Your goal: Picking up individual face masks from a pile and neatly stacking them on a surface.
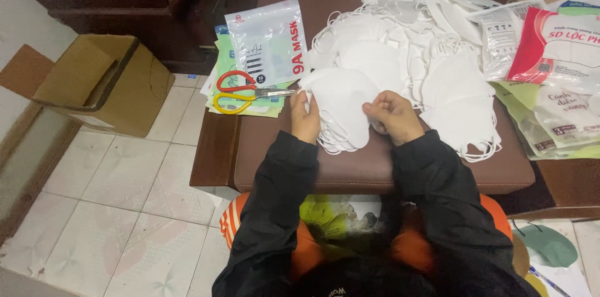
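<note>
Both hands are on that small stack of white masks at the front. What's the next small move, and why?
Probably square the stack of masks: left hand and right hand pinch its opposite edges, and ear loops splay out unevenly below.

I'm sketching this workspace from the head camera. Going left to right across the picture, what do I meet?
Open cardboard box on the floor → red-and-yellow scissors on flat packets → left hand → white mask held by both hands → right hand → red-and-white mask packets.
</note>
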